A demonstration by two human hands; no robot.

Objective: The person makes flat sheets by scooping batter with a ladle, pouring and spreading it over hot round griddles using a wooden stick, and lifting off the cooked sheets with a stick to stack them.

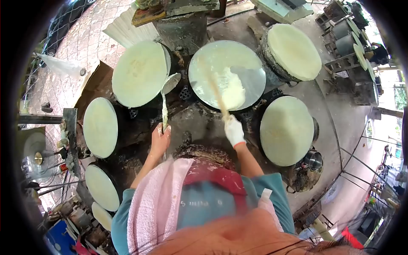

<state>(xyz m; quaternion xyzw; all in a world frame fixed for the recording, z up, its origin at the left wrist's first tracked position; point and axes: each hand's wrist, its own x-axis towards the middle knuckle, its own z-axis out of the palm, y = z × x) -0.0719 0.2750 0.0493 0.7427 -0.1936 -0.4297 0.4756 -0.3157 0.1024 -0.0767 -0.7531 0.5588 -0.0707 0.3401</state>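
Note:
My bare left hand (160,140) is closed around the handle of a ladle (171,83). The ladle's bowl sits at the right edge of the upper left round griddle, which bears a pale sheet (140,74). In a white glove, my right hand (234,130) grips a wooden stick (222,102), smeared by motion and reaching over the middle round griddle (254,80). What its far end looks like, I cannot tell. White batter (233,91) lies in a thick patch right of the stick, with a thinner pale film around it and bare grey metal to its right.
More round griddles with pale sheets stand around me: upper right (294,52), right (287,130), left (100,127) and lower left (102,188). A metal pot (313,160) is at the right. A fan (39,158) stands far left. A dark drum (182,34) is behind the griddles.

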